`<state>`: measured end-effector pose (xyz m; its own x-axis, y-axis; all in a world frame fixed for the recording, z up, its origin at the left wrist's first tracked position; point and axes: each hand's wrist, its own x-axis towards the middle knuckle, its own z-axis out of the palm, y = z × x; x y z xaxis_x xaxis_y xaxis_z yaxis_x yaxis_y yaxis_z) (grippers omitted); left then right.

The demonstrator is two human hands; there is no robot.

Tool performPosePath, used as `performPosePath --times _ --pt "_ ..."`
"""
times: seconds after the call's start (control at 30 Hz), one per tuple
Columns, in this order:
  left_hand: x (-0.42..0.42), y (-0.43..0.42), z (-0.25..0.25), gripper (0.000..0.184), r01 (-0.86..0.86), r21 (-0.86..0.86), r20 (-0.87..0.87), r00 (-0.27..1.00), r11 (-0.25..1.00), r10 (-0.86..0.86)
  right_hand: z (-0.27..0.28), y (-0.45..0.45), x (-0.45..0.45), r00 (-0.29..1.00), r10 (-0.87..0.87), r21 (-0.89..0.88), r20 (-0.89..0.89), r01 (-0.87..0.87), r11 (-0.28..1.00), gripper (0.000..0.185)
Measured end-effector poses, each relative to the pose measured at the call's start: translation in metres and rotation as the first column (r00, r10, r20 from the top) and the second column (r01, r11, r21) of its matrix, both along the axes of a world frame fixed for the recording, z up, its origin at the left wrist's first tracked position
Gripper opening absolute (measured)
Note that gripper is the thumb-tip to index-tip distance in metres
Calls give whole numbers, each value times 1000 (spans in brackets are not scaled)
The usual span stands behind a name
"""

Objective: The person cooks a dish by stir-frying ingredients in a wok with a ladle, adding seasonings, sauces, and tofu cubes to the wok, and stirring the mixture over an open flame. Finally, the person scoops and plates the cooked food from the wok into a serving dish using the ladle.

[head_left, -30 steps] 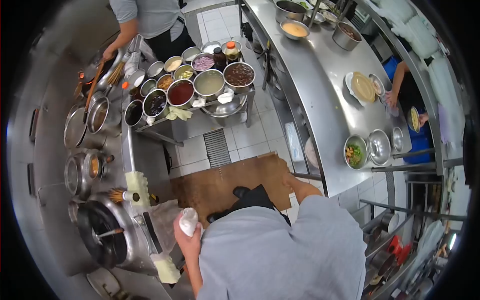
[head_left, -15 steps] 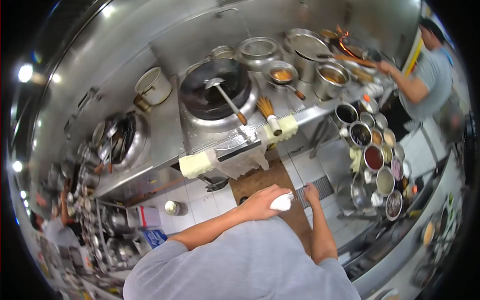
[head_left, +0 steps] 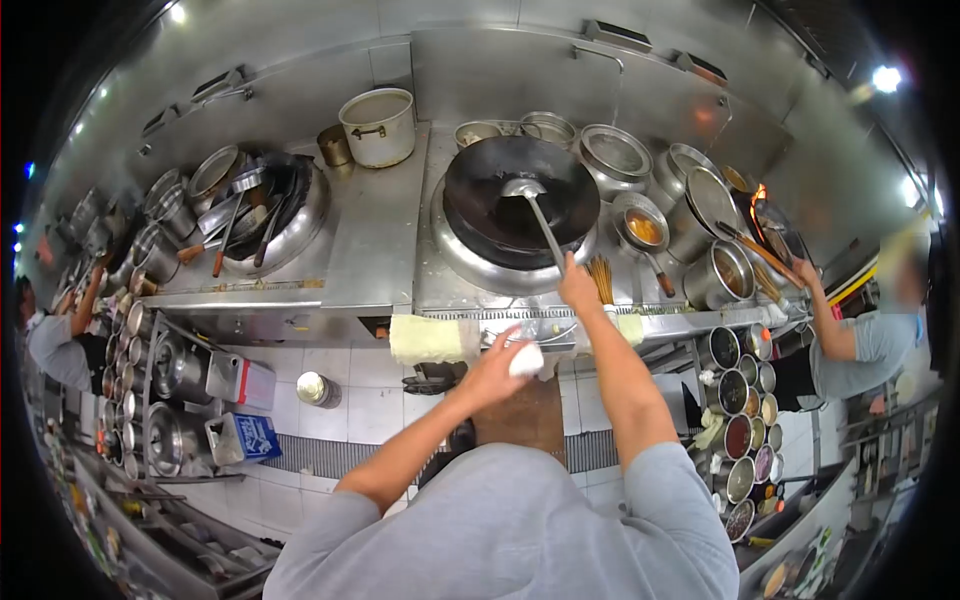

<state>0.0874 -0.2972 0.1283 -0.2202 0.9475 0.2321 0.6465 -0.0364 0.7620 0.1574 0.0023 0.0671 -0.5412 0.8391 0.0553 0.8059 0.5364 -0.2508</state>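
In front of me a large dark wok (head_left: pixel 470 190) sits on a round steel burner ring. A metal wok spatula (head_left: pixel 523 188) rests in it, and my right hand (head_left: pixel 578 285) is closed around the handle end. My left hand (head_left: pixel 487 378), nearer my body, holds a wadded white cloth (head_left: pixel 526 360). Its fingers are slightly blurred. Close by my right hand, a bamboo wok brush (head_left: pixel 601 280) is partly hidden behind my forearm. A pale yellow towel (head_left: pixel 425 340) hangs over the counter's front edge.
Right of the wok stand a strainer bowl (head_left: pixel 640 226) with orange liquid and a steel pot (head_left: pixel 722 275). A co-worker (head_left: pixel 860 340) handles a flaming wok (head_left: pixel 775 225). Several sauce containers (head_left: pixel 738 435) stand lower right. A tall pot (head_left: pixel 378 128) is at the back left.
My right hand has come up from my side and taken hold of the spatula handle. My left hand, still with the cloth, has moved toward the counter. My view has turned and levelled.
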Motion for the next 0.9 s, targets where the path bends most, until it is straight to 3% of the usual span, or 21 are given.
performPosePath --times 0.1,0.13,0.17,0.23,0.3,0.37,0.4,0.47,0.57,0.63,0.67,0.73,0.8,0.87,0.9 --pt "-55 49 -13 52 -13 26 -18 1000 1000 14 18 8 -1 995 -34 -33 -93 31 999 63" --pt "-69 66 -9 50 -11 19 -63 998 1000 12 57 -16 0 971 -143 -274 -193 86 958 57" --pt "-80 77 -8 48 -16 12 -106 994 1000 17 78 -32 0 928 -266 -502 -261 105 858 51" --pt "-97 100 -15 47 -36 39 -136 990 999 41 65 -38 7 787 -392 -637 -476 -2 771 28" --pt "-112 123 -34 42 -59 58 -200 977 997 70 64 -53 19 715 -468 -763 -519 -141 631 14" --pt "-123 136 -44 40 -55 -34 -225 973 998 46 99 -89 22 508 -721 -882 -470 -308 358 11" --pt "-125 144 -48 38 -48 -130 -246 969 990 15 105 -97 22 464 -768 -880 -442 -391 270 11" --pt "-130 163 -59 37 -51 -140 -269 963 989 11 118 -101 11 429 -829 -851 -358 -516 100 11" --pt "-125 177 -70 33 -49 -114 -304 953 992 12 61 -23 -7 557 -791 -672 -253 -690 -270 15" --pt "-115 177 -53 32 -73 -159 -315 949 985 19 51 -19 -46 415 -756 -817 -506 -510 268 14" --pt "-113 177 -47 31 -98 -202 -325 945 975 27 50 -22 -61 396 -759 -842 -517 -394 368 13" --pt "-111 172 -46 31 -76 -210 -345 938 975 -1 55 -35 -72 404 -789 -867 -463 -392 308 12" --pt "-105 167 -47 31 -54 -89 -253 967 995 30 63 -58 -55 324 -880 -860 -347 -483 161 13" --pt "-101 167 -51 33 -59 -92 -284 958 994 30 106 -97 -31 311 -931 -814 -193 -580 -26 16" --pt "-97 163 -46 33 -67 -97 -313 949 993 34 102 -88 -24 363 -919 -739 -154 -660 -137 18"
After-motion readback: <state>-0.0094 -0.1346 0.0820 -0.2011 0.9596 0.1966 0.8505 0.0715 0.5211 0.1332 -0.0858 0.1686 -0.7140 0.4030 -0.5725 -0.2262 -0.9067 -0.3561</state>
